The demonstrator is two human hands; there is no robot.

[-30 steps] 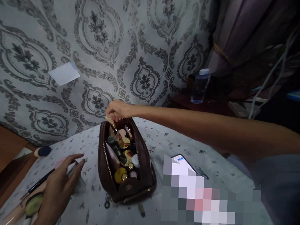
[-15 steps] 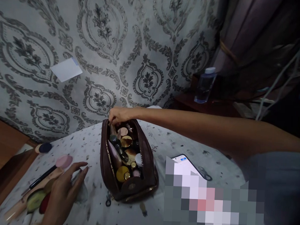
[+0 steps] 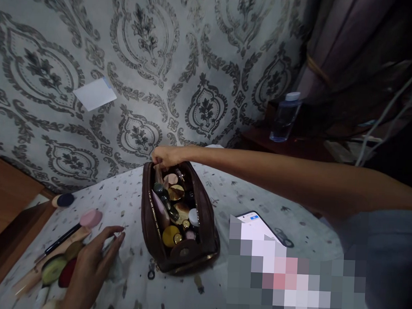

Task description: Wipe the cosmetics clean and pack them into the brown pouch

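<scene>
A brown cosmetic bag (image 3: 208,214) stands unzipped on the table, packed with makeup items, among them a yellow round container (image 3: 170,236), a gold-lidded jar (image 3: 176,193) and a white cap (image 3: 193,216). My right hand (image 3: 166,156) reaches across to the bag's far end, fingers curled down inside the rim by a slim beige item; what they grip is hidden. Left of the bag, my left hand (image 3: 94,263) hovers over the table with thumb and forefinger apart. Behind its fingers a pale translucent object (image 3: 117,271) shows, too unclear to name.
Several cosmetics lie at the left: a pink puff (image 3: 91,217), a black pen-like stick (image 3: 62,238), a green oval item (image 3: 54,270) and a dark round cap (image 3: 65,200). A phone (image 3: 257,225) lies right of the bag. Farther back stands a clear bottle (image 3: 285,119) near the patterned wall.
The whole view has shifted slightly, so everything sits a little farther right. Both hands keep nearly the same places; the beige item under my right fingers shows slightly more.
</scene>
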